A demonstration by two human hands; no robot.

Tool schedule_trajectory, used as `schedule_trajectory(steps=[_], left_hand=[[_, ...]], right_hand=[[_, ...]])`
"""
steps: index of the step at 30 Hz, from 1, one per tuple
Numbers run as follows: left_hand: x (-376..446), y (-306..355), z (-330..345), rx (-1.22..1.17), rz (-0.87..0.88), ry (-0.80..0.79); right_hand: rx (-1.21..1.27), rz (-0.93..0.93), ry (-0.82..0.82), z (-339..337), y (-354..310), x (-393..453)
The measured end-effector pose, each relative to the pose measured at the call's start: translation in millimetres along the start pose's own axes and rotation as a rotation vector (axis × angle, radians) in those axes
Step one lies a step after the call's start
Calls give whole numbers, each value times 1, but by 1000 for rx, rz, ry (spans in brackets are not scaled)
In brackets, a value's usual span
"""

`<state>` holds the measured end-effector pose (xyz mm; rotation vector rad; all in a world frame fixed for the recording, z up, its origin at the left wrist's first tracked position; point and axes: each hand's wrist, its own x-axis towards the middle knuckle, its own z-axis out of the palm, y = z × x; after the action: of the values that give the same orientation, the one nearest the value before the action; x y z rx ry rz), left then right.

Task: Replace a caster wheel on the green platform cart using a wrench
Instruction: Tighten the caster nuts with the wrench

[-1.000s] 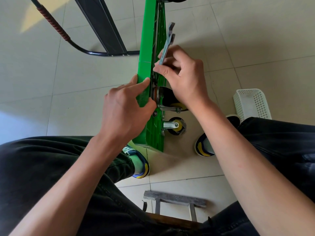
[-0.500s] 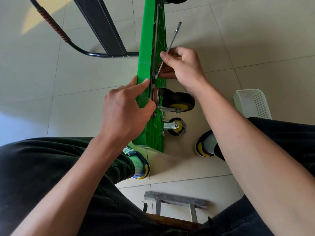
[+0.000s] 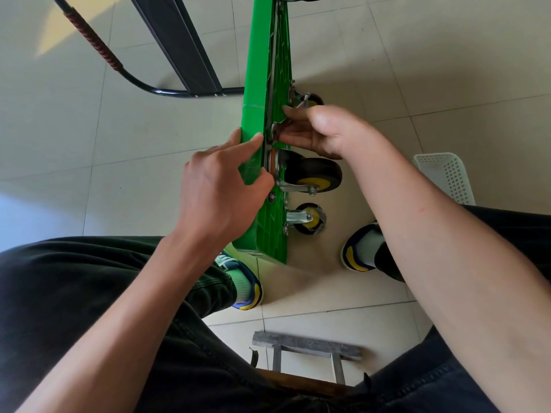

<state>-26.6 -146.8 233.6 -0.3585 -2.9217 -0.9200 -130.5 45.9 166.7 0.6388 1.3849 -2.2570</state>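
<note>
Standing on edge on the floor, the stiff green cart [image 3: 253, 126] was pinched steady by the left hand [image 3: 220, 186] beside the heavy caster wheel [image 3: 313, 174], while the right hand [image 3: 325, 132] gripped the thin, likely slippery wrench [image 3: 275, 129] at its mounting plate.

The person wears black trousers [image 3: 89, 308] over both legs and no sleeves, the forearms being bare. Pale green socks [image 3: 243, 286] show above navy sneakers [image 3: 253, 296] with yellow toe patches and white soles, one at six o'clock and the other at four o'clock.
</note>
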Motion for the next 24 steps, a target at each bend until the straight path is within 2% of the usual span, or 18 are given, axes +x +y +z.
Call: schedule_trajectory(steps=[6,9,12,15,24], left_hand=[[0,-2,0,-8,5,-5],[0,-2,0,-16,24,-9],[-1,-2,0,-27,29,-8],[0,-3,0,-27,17,-7],[1,-4,2,-10,16,3]], right_hand=[[78,-223,161,-9,6,-1],[-63,-458,227,-14,14,-12],[-154,-714,175,-13,21,-32],[-259,-889,185,-6,28,-50],[-482,-1104,186,8,34,-64]])
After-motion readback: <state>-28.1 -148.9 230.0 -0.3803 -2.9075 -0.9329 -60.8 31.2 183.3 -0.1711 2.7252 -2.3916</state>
